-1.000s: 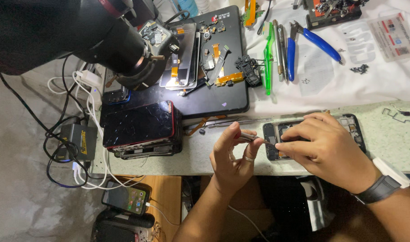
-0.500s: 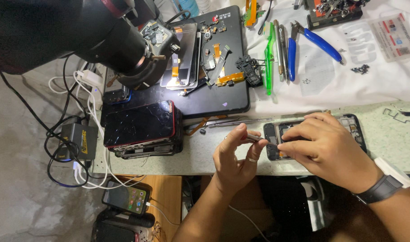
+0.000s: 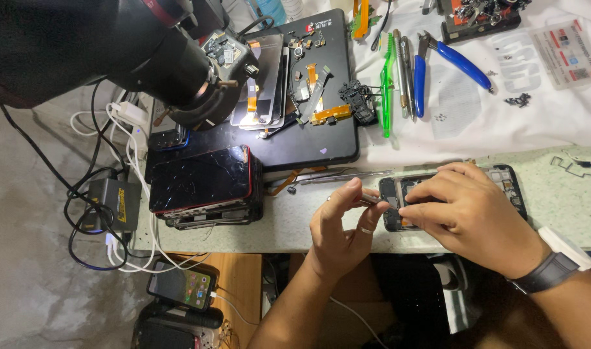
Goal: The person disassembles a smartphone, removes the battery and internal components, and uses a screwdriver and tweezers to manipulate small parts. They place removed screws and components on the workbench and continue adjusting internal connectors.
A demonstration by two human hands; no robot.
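Left hand (image 3: pixel 337 226) pinches tweezers (image 3: pixel 368 199) beside the phone (image 3: pixel 510 184); right hand (image 3: pixel 470 213) fingers press on the phone, grasping nothing visible.

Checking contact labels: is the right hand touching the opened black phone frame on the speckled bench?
Touching. The head view shows the right hand lying over the opened black phone frame, its fingertips pressed onto the left end with no gap.

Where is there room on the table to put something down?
Bare counter lies right of the opened phone, before the small metal clips. White cloth is free right of the blue-handled pliers. It is crowded on the black mat and around the stack of phones, where the left hand and right hand work.
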